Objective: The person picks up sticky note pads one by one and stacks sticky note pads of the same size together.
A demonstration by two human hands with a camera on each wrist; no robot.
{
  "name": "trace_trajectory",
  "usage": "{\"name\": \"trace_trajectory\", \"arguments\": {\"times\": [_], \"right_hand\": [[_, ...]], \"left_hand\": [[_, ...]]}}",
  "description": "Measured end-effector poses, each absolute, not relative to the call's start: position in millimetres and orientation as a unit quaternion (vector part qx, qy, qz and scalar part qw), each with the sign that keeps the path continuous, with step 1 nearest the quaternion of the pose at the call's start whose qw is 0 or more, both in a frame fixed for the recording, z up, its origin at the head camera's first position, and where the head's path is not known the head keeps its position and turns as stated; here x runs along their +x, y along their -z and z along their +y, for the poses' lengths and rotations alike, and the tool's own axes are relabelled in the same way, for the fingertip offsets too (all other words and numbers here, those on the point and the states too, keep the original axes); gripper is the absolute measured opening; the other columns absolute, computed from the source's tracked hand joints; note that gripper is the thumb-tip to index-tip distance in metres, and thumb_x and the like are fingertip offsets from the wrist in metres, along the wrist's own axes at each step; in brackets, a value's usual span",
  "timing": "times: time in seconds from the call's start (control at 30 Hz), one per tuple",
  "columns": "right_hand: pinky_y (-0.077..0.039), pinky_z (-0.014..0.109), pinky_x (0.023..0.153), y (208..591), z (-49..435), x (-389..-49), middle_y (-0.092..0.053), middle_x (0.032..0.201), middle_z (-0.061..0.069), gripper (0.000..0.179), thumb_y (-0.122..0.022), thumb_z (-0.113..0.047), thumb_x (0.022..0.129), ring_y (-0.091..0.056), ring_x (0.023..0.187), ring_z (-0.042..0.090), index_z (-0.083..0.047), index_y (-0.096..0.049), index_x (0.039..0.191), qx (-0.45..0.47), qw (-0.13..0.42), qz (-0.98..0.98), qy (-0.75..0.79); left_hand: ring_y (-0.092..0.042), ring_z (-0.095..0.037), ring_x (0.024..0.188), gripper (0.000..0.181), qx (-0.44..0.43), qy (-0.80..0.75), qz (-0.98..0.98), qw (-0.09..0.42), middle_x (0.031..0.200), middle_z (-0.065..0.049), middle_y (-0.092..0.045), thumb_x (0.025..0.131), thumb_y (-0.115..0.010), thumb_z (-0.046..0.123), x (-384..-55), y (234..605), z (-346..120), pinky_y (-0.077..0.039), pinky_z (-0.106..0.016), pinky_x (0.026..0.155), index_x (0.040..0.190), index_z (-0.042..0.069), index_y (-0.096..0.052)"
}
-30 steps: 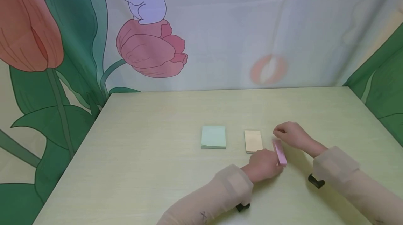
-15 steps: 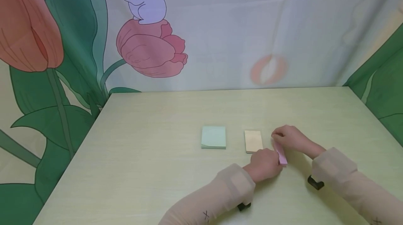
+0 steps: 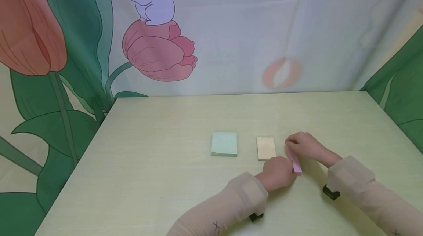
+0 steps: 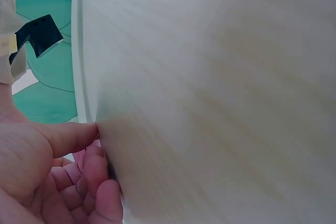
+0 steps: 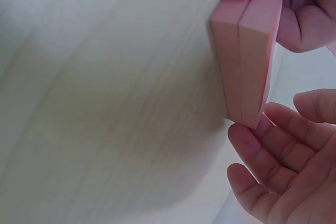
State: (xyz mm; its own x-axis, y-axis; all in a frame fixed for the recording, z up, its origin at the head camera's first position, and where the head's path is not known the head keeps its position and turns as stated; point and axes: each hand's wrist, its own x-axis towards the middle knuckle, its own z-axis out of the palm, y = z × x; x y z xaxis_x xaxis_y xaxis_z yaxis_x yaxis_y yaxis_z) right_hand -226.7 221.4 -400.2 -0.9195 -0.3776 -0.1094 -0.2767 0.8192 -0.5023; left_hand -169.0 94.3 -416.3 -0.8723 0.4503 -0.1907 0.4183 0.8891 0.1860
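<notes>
A narrow pink sticky note pad (image 3: 297, 167) lies between both hands at the right of the table. My left hand (image 3: 279, 171) grips its near part, fingers curled, covering much of it in the head view. Over the far end, my right hand (image 3: 305, 144) bends its fingers at the pad. Close up in the right wrist view, the thick pad (image 5: 231, 66) shows a dark line along its side. Fingertips of the right hand (image 5: 286, 156) touch its lower end, while the left hand (image 5: 294, 3) holds the upper end. The left wrist view shows the left hand (image 4: 63, 171) curled, the pad hidden.
A square mint-green sticky note pad (image 3: 224, 143) lies left of the hands on the pale wooden table (image 3: 148, 177). Between it and the pink pad is a smaller cream pad (image 3: 266, 148), right by the left knuckles. A printed curtain (image 3: 231, 37) hangs behind.
My right hand has come down and slightly toward me onto the pink pad's far end. The left hand has shifted a little to the right. In the last half second both are nearly still.
</notes>
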Motion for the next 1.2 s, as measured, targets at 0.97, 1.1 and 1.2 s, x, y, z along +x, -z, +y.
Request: {"name": "trace_trajectory", "arguments": {"times": [0.97, 1.1, 1.2], "right_hand": [[-0.041, 0.028, 0.063, 398.8, 222.0, -225.7, -0.064, 0.088, 0.014, 0.025, -0.046, -0.013, 0.086, -0.05, 0.071, 0.018, 0.004, -0.064, 0.094, -0.144, 0.089, 0.953, 0.252], [-0.043, 0.03, 0.063, 395.2, 220.7, -225.3, -0.065, 0.086, 0.014, 0.023, -0.048, -0.012, 0.085, -0.052, 0.07, 0.017, 0.003, -0.064, 0.09, -0.132, 0.051, 0.958, 0.251], [-0.043, 0.029, 0.062, 390.4, 218.5, -224.7, -0.065, 0.085, 0.014, 0.022, -0.049, -0.012, 0.084, -0.052, 0.068, 0.017, 0.002, -0.065, 0.09, -0.116, 0.04, 0.958, 0.257]], "left_hand": [[-0.042, -0.011, 0.05, 0.032, 0.212, -0.084, 0.965, 0.13, 0.055, 0.003, -0.045, 0.085, -0.052, 0.036, -168.3, 415.2, 94.2, -0.033, -0.025, 0.043, 0.059, 0.017, -0.049], [-0.044, -0.01, 0.052, 0.028, 0.214, -0.087, 0.962, 0.144, 0.056, 0.004, -0.046, 0.081, -0.057, 0.034, -167.2, 413.6, 92.0, -0.033, -0.024, 0.045, 0.06, 0.018, -0.049], [-0.043, -0.01, 0.052, 0.028, 0.219, -0.087, 0.96, 0.153, 0.056, 0.005, -0.044, 0.081, -0.058, 0.035, -166.2, 412.4, 89.8, -0.033, -0.024, 0.045, 0.06, 0.018, -0.048]]}}
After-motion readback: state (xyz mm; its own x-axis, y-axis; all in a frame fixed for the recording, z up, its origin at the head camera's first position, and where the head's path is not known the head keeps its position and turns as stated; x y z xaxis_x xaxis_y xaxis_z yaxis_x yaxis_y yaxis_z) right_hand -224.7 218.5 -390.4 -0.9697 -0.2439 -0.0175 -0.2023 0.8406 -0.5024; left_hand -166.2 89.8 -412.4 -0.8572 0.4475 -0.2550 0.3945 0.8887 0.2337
